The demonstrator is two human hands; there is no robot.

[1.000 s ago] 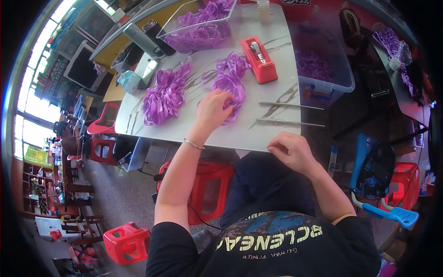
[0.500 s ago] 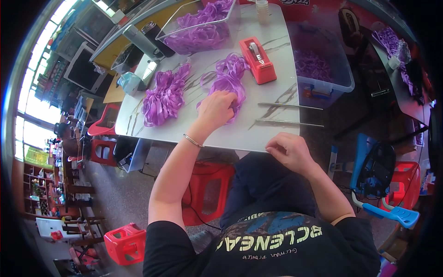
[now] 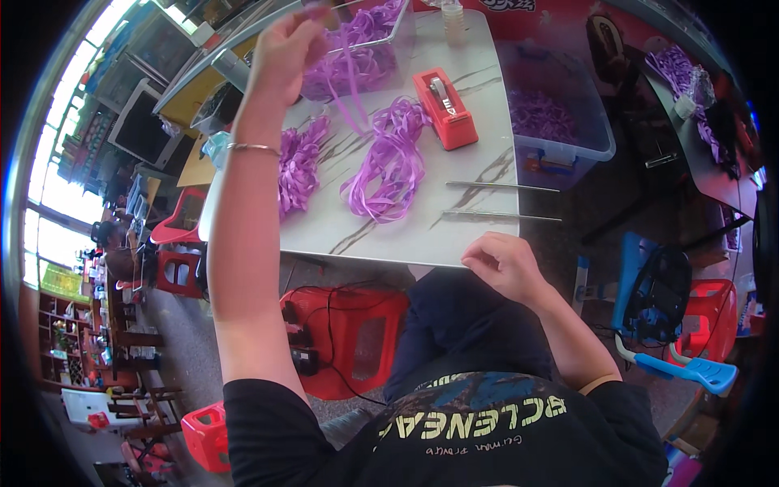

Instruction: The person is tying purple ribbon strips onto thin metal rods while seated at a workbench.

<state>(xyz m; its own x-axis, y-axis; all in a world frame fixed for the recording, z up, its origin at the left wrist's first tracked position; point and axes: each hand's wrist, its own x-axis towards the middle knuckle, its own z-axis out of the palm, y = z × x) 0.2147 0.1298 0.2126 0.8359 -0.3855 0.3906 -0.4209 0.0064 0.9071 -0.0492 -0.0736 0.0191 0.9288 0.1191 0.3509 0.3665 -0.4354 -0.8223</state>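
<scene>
My left hand (image 3: 286, 55) is raised at the far left, by the clear plastic bin, its fingers closed on a purple ribbon (image 3: 350, 96). That ribbon hangs down toward a looped bundle of purple ribbons (image 3: 386, 166) on the white marbled table (image 3: 479, 89). A second ribbon bundle (image 3: 299, 166) lies to the left, partly hidden by my left forearm. At the table's front edge rests my right hand (image 3: 510, 266), fingers curled in, nothing visible in them. Two thin metal rods (image 3: 503, 187) lie near it, poking past the table's right edge.
A red tape dispenser (image 3: 446, 114) stands right of the looped bundle. At the back are the clear bin of ribbons (image 3: 398, 40) and stacked cups (image 3: 454, 24). Another plastic tub (image 3: 568, 158) sits beyond the right edge. A red stool (image 3: 357, 381) with cables stands under the front.
My left hand has left the looped bundle and moved up and left toward the bin, drawing a ribbon with it. The looped bundle now lies uncovered. My right hand stays put.
</scene>
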